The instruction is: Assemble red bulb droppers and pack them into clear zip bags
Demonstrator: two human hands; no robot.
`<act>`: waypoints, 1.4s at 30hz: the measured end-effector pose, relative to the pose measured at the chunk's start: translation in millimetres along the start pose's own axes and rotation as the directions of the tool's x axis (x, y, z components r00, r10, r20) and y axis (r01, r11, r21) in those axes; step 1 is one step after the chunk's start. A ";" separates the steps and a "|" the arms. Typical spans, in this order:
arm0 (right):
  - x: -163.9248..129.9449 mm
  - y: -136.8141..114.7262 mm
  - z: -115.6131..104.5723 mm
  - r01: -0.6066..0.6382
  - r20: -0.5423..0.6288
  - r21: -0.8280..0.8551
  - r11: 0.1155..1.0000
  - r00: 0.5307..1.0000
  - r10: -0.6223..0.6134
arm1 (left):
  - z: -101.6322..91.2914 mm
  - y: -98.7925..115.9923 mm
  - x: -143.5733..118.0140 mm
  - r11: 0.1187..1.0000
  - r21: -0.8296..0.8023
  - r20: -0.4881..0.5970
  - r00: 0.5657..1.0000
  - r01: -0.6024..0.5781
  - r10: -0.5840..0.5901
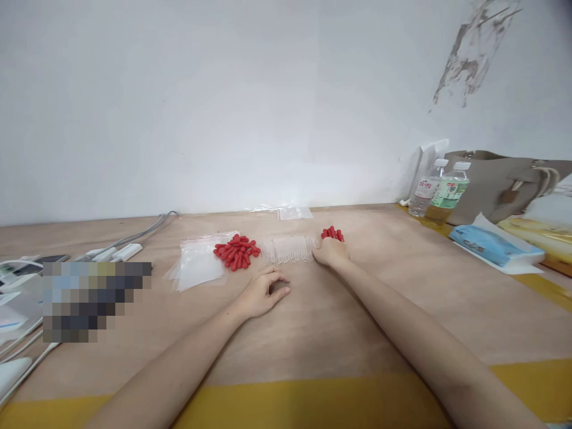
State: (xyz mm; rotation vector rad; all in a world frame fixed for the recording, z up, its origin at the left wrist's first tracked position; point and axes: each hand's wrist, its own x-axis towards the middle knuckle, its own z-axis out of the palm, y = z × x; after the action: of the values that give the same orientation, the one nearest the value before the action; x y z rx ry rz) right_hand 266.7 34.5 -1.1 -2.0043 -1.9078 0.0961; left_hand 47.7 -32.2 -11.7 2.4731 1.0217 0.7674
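My left hand rests low over the table, holding nothing, with thumb and fingers apart. Just beyond it lies a loose heap of red rubber bulbs. A row of thin clear tubes runs side by side to the right of the heap. At the row's right end my right hand is curled with its back toward me; what its fingertips hold, if anything, is hidden. Beyond its knuckles shows a second, smaller group of red bulbs. Clear zip bags are fanned out left of the heap.
Another clear bag lies near the wall. Right: two drink bottles, a grey handbag and a blue tissue pack. Left: cables, white plugs and a blurred-out object. Yellow tape crosses the brown-covered table's front.
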 end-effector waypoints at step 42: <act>-74.6 29.0 1.4 0.387 -0.330 0.149 0.910 0.887 -0.323 | -41.1 -38.4 57.3 0.549 0.749 -0.244 0.925 0.371 -0.291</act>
State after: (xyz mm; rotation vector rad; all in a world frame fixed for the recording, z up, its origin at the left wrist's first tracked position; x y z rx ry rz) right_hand 287.8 -38.5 -26.5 -1.4110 -1.9387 -0.0937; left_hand 36.2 40.2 21.1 2.7484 2.1836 0.3138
